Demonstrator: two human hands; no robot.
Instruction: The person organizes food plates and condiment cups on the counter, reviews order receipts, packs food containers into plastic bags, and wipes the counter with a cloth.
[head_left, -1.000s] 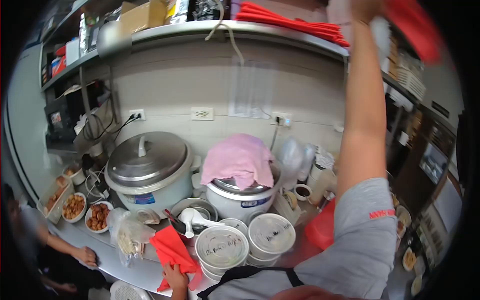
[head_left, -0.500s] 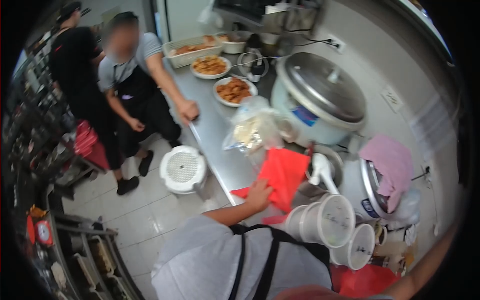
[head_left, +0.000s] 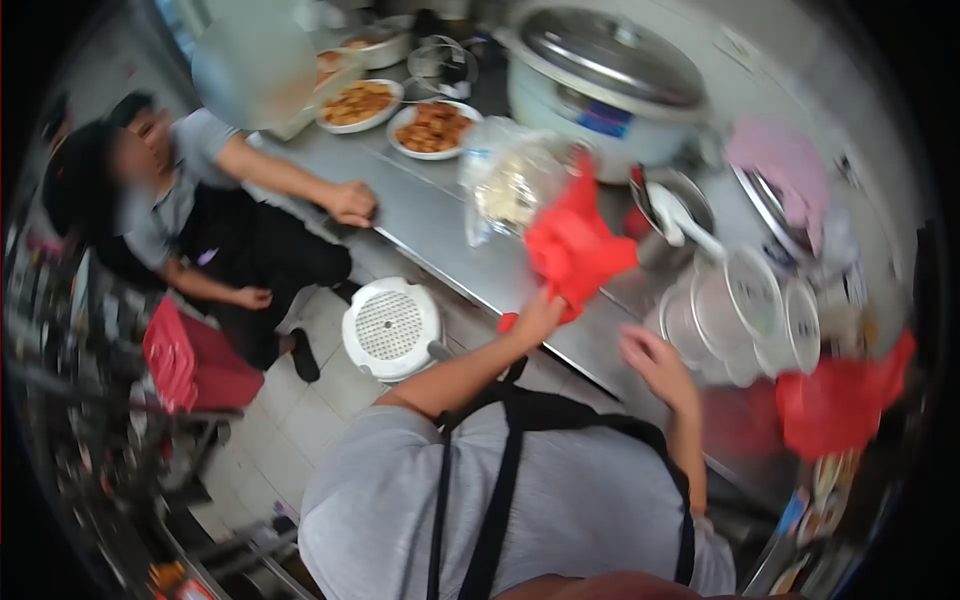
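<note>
My left hand (head_left: 541, 318) is closed on the lower part of a crumpled red bag (head_left: 577, 245), which it holds up over the metal counter's edge. To the right, my right hand (head_left: 655, 362) is over the counter with its fingers apart and nothing in them, close to the stacked lidded tubs (head_left: 735, 305). Beyond the red bag lies a clear plastic bag (head_left: 505, 190) with pale contents. A metal pot (head_left: 680, 215) with a white ladle (head_left: 685, 222) stands behind the tubs. Another red bag (head_left: 845, 400) lies right of them.
A co-worker (head_left: 230, 200) rests a fist on the counter (head_left: 420, 215) at the left. Two dishes of food (head_left: 432, 128) and a large rice cooker (head_left: 610, 85) stand at the back. A white stool (head_left: 390, 328) and a red bin (head_left: 205, 355) are on the floor.
The view has turned left and down. My right hand has come down from the upper shelf to the counter. The red bag in my left hand is now lifted and bunched up.
</note>
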